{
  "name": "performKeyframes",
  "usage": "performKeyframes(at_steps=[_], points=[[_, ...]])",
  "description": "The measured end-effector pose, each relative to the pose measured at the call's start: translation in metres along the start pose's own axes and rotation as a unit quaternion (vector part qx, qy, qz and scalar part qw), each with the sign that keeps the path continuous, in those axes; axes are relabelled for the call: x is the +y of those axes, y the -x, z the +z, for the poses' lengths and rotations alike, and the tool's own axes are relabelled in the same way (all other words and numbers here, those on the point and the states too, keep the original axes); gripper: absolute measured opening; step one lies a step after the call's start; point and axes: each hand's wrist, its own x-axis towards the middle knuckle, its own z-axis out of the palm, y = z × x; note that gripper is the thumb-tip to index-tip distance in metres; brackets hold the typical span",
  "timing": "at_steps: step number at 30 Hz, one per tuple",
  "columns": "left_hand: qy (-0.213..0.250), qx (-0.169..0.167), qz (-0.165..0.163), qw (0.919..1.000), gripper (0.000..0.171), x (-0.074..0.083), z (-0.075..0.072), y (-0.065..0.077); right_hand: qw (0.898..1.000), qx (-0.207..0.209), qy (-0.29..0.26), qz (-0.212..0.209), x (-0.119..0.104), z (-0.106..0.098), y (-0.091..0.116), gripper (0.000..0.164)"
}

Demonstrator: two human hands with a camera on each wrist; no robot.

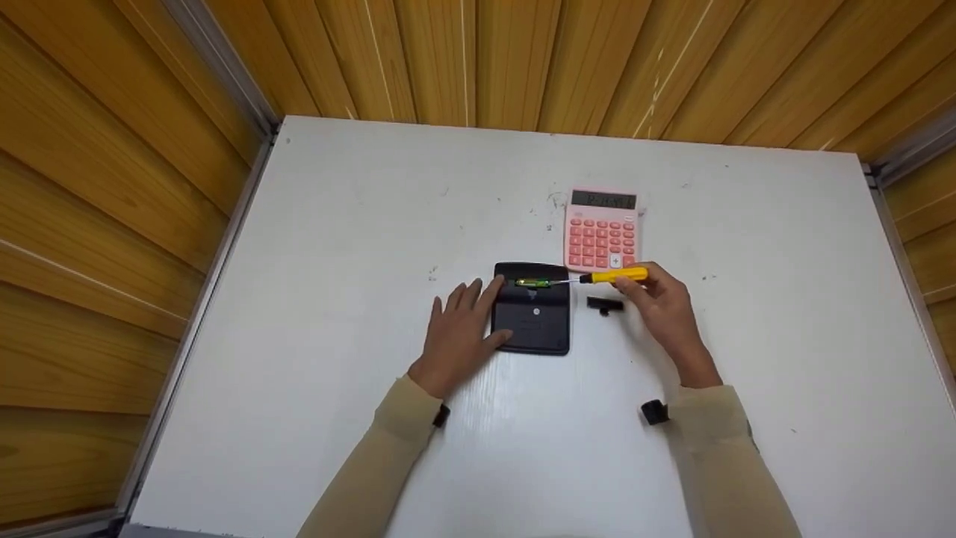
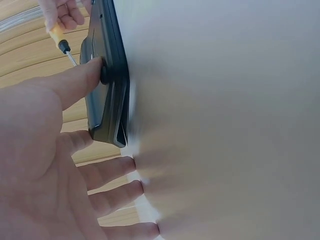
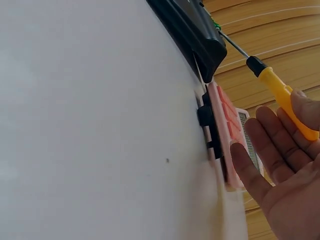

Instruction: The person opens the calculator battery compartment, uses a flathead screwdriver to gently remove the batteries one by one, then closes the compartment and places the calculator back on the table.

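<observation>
1. Locate the black calculator (image 1: 526,325) near the middle of the white counter (image 1: 336,299). It lies face down, back upward. A small white round mark (image 1: 536,311) shows on the back.
2. Locate the green battery (image 1: 532,283) in the back of the black calculator, near its 12 o'clock edge, lying lengthwise from 9 to 3 o'clock.
3. Left hand (image 1: 463,329): positioned between 8 and 9 o'clock of the black calculator, fingers extended and spread wide. The thumb rests on the back; the index finger touches the side. The other three fingertips rest on the counter.
4. Right hand (image 1: 665,306): positioned at 3 o'clock, pinching the handle of the yellow screwdriver (image 1: 620,275) with the thumb on it. The lower fingers extend loosely below the handle.
5. Screwdriver alignment: the metal shaft points toward 9 o'clock, its tip at the 3 o'clock end of the battery. Exact contact cannot be told.
6. Black battery cover (image 1: 605,304): loose on the counter at 3 o'clock of the black calculator, below the screwdriver.
7. Pink calculator (image 1: 603,229): face up between 1 and 2 o'clock, just beside the black calculator's corner. Its display digits are too small to read.
</observation>
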Motion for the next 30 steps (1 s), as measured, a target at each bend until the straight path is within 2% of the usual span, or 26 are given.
performKeyframes(at_steps=[4,9,12,15,22,30], points=[[0.007,-0.005,-0.005,1.0,0.086,0.001,-0.001,0.001,0.995,0.006,0.09,-0.045,-0.023,0.001,-0.001,0.032],[0.003,-0.002,-0.006,1.0,0.086,0.002,-0.001,0.0,0.977,-0.013,0.171,-0.129,-0.052,0.004,-0.006,0.022],[-0.001,0.001,-0.003,1.0,0.086,0.002,-0.001,0.0,0.968,-0.018,0.197,-0.157,-0.061,0.007,-0.007,0.024],[-0.001,0.001,-0.002,1.0,0.086,0.0,-0.001,0.0,0.966,-0.021,0.204,-0.156,-0.064,0.009,-0.007,0.024],[-0.007,0.003,0.001,1.0,0.086,0.0,-0.001,-0.001,0.971,-0.021,0.199,-0.131,-0.062,0.008,-0.005,0.022],[-0.005,0.005,0.0,1.0,0.086,0.0,0.0,-0.001,0.972,-0.011,0.193,-0.131,-0.061,0.004,-0.003,0.025]])
